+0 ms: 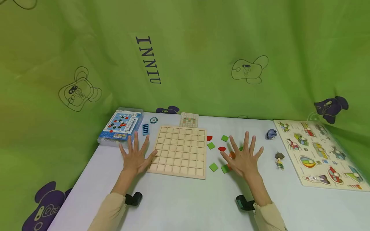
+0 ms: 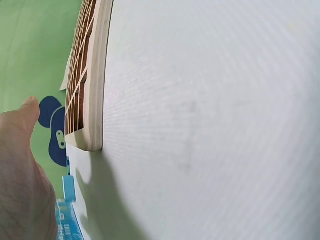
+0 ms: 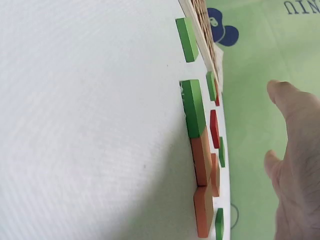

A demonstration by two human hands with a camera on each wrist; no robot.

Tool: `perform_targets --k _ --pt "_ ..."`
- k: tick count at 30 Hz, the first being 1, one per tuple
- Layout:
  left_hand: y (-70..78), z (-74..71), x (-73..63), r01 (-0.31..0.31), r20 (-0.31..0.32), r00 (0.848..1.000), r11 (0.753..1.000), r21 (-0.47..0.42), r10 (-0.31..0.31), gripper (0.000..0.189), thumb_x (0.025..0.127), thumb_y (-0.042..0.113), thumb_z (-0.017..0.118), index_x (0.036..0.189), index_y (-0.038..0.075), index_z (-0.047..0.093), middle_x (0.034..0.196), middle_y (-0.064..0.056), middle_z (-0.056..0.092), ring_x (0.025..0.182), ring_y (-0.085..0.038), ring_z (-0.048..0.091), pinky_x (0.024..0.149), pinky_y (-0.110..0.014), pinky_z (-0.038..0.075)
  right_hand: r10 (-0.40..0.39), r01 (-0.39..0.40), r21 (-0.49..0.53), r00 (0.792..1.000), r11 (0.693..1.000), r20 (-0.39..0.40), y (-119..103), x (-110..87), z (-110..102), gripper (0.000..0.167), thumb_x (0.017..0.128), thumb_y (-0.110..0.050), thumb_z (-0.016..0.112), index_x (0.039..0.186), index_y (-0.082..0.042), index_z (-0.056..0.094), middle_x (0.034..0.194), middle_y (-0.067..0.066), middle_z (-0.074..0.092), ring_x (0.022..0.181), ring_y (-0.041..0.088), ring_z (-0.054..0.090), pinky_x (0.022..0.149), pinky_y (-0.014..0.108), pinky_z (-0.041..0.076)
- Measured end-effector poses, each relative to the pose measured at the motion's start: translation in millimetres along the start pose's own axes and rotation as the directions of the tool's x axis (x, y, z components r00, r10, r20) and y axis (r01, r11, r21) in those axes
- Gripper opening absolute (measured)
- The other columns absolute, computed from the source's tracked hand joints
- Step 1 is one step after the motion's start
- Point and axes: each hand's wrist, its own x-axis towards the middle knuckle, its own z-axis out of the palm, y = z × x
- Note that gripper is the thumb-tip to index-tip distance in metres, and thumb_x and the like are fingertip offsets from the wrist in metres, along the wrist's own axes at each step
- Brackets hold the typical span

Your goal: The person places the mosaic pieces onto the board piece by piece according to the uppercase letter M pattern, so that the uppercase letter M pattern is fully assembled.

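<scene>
Left hand (image 1: 135, 161) and right hand (image 1: 245, 162) hung spread, empty, work seemingly unstarted. Tiles (image 1: 213, 167) beside the right likely needed pinching.

2 hands (image 1: 135, 161) (image 1: 246, 162), fingers (image 1: 136, 141) spread wide; 2 forearms (image 1: 119, 184) (image 1: 259, 191) extended forward

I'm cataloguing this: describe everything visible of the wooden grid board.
The board is pale, wood-like, roughly square, thin ridges dividing it into small recessed squares within a plain rim. It holds no tiles. It lies flat on the white table, a patterned card by its far edge, the left hand near its left edge.
</scene>
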Motion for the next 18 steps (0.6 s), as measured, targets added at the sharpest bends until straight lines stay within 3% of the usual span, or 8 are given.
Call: perform_targets --k 11,16,18 --pt "4.7 -0.3 -5.3 0.005 0.037 0.999 1.000 0.000 -0.005 0.077 0.093 0.065 0.036 0.154 0.021 0.019 0.158 -0.019 -0.005 0.142 -0.043 -0.011 0.101 -0.068 -0.017 0.027 -0.028 0.003 0.998 1.000 0.061 -5.7 -1.9 3.5 0.079 0.088 -0.068 0.042 0.151 -0.021 0.030 0.157 0.025 -0.005 0.139 0.049 -0.011 0.097 0.077 -0.007" --pt "7.5 -1.0 -5.6 -0.013 0.050 0.999 1.000 -0.001 0.013 0.077 0.093 0.065 0.035 0.154 0.019 0.019 0.158 -0.020 -0.005 0.142 -0.045 -0.009 0.101 -0.069 -0.015 0.039 -0.039 -0.010 0.997 0.999 0.070 -4.7 -1.9 3.1 0.080 0.088 -0.069 0.040 0.151 -0.021 0.029 0.157 0.025 -0.001 0.140 0.049 -0.010 0.097 0.076 -0.007" --pt "9.2 -2.4 -6.0 -0.036 0.063 0.997 0.998 -0.041 0.039 0.077 0.094 0.063 0.036 0.154 0.019 0.018 0.158 -0.021 -0.006 0.141 -0.046 -0.009 0.100 -0.070 -0.014 0.042 -0.041 -0.007 0.996 0.999 0.079 -3.5 -2.5 1.9 0.080 0.089 -0.070 0.038 0.151 -0.022 0.028 0.157 0.025 -0.002 0.140 0.049 -0.011 0.097 0.076 -0.007"
